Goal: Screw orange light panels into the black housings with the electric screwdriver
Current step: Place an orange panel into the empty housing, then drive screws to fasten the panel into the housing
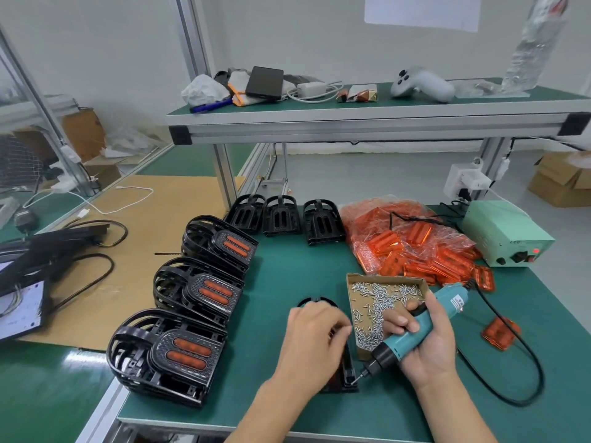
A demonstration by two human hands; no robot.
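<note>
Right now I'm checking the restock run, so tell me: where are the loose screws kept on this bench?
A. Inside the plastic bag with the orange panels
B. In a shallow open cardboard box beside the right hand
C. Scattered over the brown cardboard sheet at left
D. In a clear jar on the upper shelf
B: the silver screws lie heaped in the shallow cardboard box on the green mat, just beyond the right hand gripping the teal electric screwdriver.

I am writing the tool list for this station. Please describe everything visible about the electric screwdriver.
The electric screwdriver has a teal plastic body, a black nose and a thin metal bit. A white label sits near its rear end, where a black cable leaves and loops over the green mat. The right hand grips it tilted, bit down-left, with the tip at a corner of the black housing.
</note>
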